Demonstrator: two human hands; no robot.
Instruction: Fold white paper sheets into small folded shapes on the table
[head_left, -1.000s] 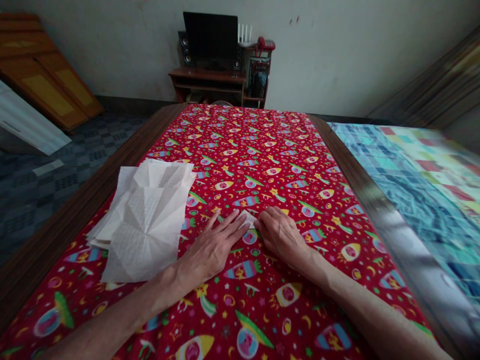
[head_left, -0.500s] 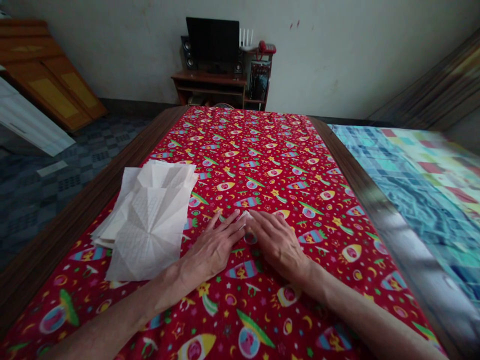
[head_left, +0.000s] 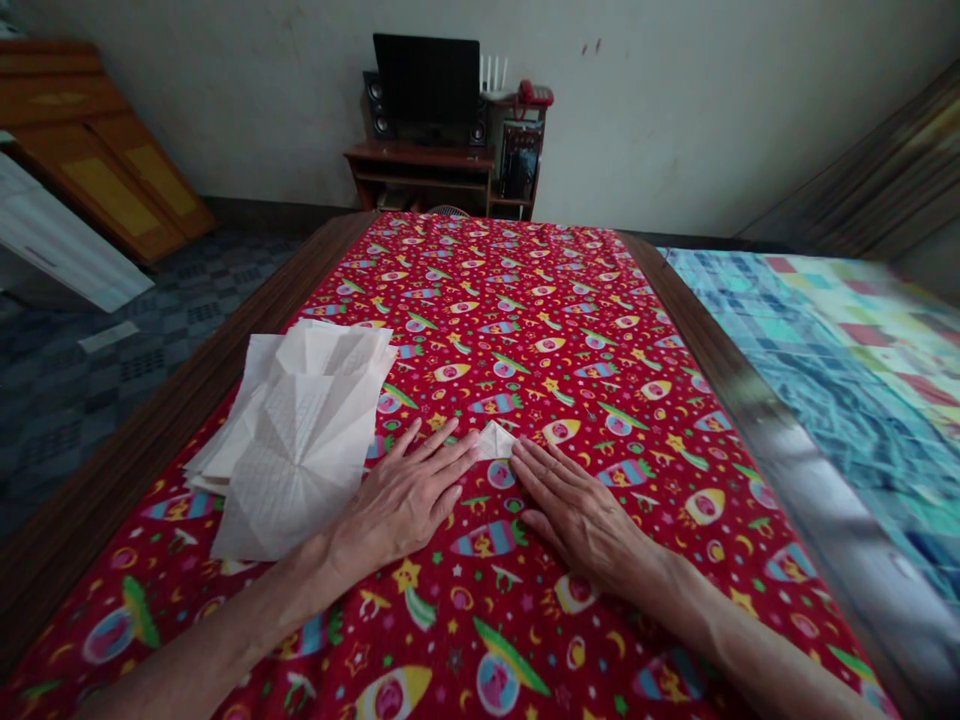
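A small piece of folded white paper (head_left: 496,440) lies flat on the red patterned cloth (head_left: 517,330), with creases meeting near its middle. My left hand (head_left: 411,488) rests flat to its left, fingers spread, the fingertips at the paper's left corner. On the other side my right hand (head_left: 574,500) lies flat with fingers stretched out, its fingertips touching the right corner. Neither hand grasps anything. Beside my left forearm is a stack of creased white sheets (head_left: 300,450), the top one showing fold lines that fan out from a point.
Dark wooden edges (head_left: 697,340) border the cloth. A bed with a blue checked cover (head_left: 810,380) stands to the right. Beyond the far end are a desk (head_left: 420,152) with a monitor (head_left: 427,80) and a red telephone (head_left: 535,94). A wooden cabinet (head_left: 105,160) stands at left.
My hands have moved apart and slid outward from the folded paper, uncovering more of it. The thumbs now show away from the paper. The stack of sheets has not moved.
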